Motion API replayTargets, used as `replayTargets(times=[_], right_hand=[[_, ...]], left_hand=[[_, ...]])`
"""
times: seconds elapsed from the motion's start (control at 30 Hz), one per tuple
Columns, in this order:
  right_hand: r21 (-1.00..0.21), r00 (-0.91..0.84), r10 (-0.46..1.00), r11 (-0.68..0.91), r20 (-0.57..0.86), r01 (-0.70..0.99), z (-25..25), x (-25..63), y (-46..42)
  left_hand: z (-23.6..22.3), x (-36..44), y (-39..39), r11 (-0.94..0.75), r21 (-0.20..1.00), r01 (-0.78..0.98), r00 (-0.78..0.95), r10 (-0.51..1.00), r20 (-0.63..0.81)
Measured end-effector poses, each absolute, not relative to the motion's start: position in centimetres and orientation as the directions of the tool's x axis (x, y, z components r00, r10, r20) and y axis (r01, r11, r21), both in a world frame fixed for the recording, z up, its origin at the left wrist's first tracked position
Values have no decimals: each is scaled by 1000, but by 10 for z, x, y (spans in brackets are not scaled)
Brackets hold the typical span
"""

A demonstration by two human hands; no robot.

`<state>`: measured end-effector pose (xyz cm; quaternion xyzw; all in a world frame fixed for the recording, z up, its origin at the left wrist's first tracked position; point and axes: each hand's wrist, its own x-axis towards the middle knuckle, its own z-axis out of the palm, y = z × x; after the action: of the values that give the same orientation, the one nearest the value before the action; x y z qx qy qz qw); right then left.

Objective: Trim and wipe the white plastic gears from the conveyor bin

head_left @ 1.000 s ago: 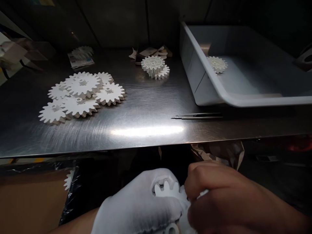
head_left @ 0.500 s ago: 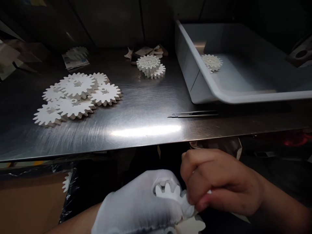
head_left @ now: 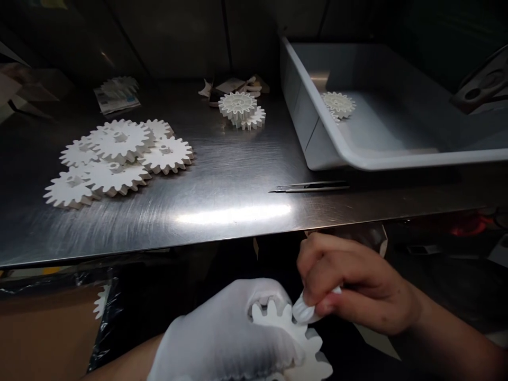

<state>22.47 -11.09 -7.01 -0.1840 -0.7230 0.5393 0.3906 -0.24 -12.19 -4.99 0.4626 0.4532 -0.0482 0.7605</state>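
Gloved left hand point(head_left: 226, 330) clasping white gear point(head_left: 311, 352), bare right hand point(head_left: 357, 286) pinching white wad point(head_left: 305, 312) at its toothed edge, open gap between glove and front edge of steel table point(head_left: 234, 182)

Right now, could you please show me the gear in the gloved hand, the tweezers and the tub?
Held gear point(head_left: 310, 353), head view: flat face near the teeth.
Tweezers point(head_left: 307, 190), head view: lower arm, near its middle.
Tub point(head_left: 397, 162), head view: front rim.

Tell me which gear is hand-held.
The white gear in the gloved left hand; all other visible gears are untouched by hands.
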Motion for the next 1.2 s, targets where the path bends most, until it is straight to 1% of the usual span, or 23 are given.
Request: replayTargets(times=[0.07, 0.13, 0.23, 0.37, 0.43, 0.5, 0.57, 0.63, 0.7, 0.77, 0.8, 0.87, 0.93, 1.0, 1.07, 1.13, 1.2], right_hand=[[-915, -644, 667, 378, 374, -140, -70, 224, -114], [-913, -676, 652, 400, 344, -80, -71, 227, -115], [-916, -675, 674, 402, 301, -6, -71, 236, -116], [-924, -591, 732, 377, 339, -63, -68, 239, -115], [-932, -606, 719, 343, 339, -115, -67, 233, -111], [-944, -662, 675, 273, 326, -187, -65, 224, -103], [-946, -738, 593, 174, 322, -273, -63, 215, -93], [-938, -800, 496, 113, 339, -328, -62, 210, -84], [-942, -849, 408, 133, 334, -307, -61, 211, -78], [-961, -892, 372, 196, 257, -195, -61, 218, -76], [-967, -903, 377, 221, 207, -129, -62, 223, -77], [-971, -892, 434, 237, 127, -23, -64, 234, -81], [-975, -836, 537, 222, 113, 11, -66, 244, -88], [-981, -761, 636, 193, 128, -4, -67, 251, -95], [-988, -711, 692, 155, 129, -28, -69, 254, -101], [-992, -703, 700, 107, 124, -69, -70, 254, -104], [-988, -711, 686, 90, 154, -127, -72, 251, -104]], left_hand=[[-45, -1, -120, 589, 656, 472, 597, 334, -729], [-40, 0, -118, 624, 634, 457, 603, 307, -736], [-33, 0, -116, 669, 612, 423, 606, 293, -739], [-34, -1, -120, 663, 630, 405, 616, 311, -724], [-38, 0, -121, 635, 655, 411, 620, 332, -711], [-45, 2, -121, 572, 714, 403, 660, 359, -660], [-53, 6, -119, 501, 792, 349, 756, 348, -554], [-62, 10, -117, 452, 847, 280, 833, 324, -449], [-66, 11, -115, 454, 856, 248, 847, 327, -419], [-64, 10, -114, 497, 826, 266, 822, 331, -464], [-61, 9, -114, 514, 808, 288, 815, 311, -489], [-52, 7, -113, 536, 762, 362, 796, 248, -553], [-44, 5, -111, 538, 734, 414, 771, 222, -597], [-39, 5, -110, 552, 727, 409, 761, 234, -605], [-38, 6, -110, 556, 730, 398, 756, 252, -604], [-38, 8, -111, 551, 711, 437, 732, 242, -637], [-39, 10, -112, 536, 687, 491, 696, 233, -679]])
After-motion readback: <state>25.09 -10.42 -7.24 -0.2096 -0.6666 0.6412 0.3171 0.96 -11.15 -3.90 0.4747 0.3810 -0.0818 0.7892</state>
